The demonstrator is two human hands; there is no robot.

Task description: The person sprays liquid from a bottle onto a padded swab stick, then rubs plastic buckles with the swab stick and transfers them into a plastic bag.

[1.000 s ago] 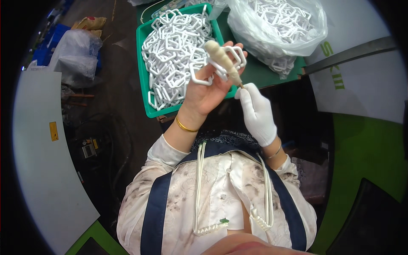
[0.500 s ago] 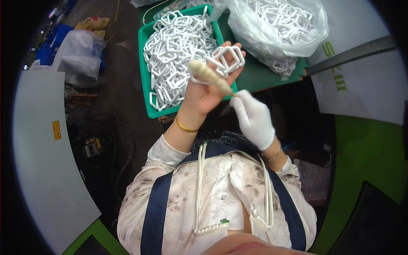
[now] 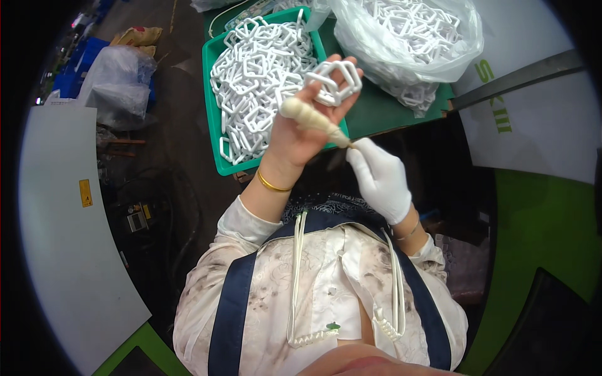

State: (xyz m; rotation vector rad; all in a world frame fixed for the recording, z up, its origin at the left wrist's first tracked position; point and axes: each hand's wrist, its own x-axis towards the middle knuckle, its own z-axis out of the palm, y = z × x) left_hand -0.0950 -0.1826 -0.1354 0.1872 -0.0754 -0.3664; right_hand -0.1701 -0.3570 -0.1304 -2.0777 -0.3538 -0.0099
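My bare left hand is palm up above the edge of the green tray, a gold bangle at its wrist. Across its curled fingers rest a few white plastic angular rings, overlapping each other. My right hand wears a white glove and pinches the thin end of a hand tool. The tool's cream, knobbed handle slants up to the left, in front of my left palm. What the tool's working end looks like is hidden by the gloved fingers.
The green tray, heaped with similar white rings, stands on a dark green table. Right of it, a clear plastic bag holds more rings. White and green machine panels flank me on both sides.
The rings have shifted in my left hand, bunching toward the fingertips. My right hand has moved slightly right and down with the tool.
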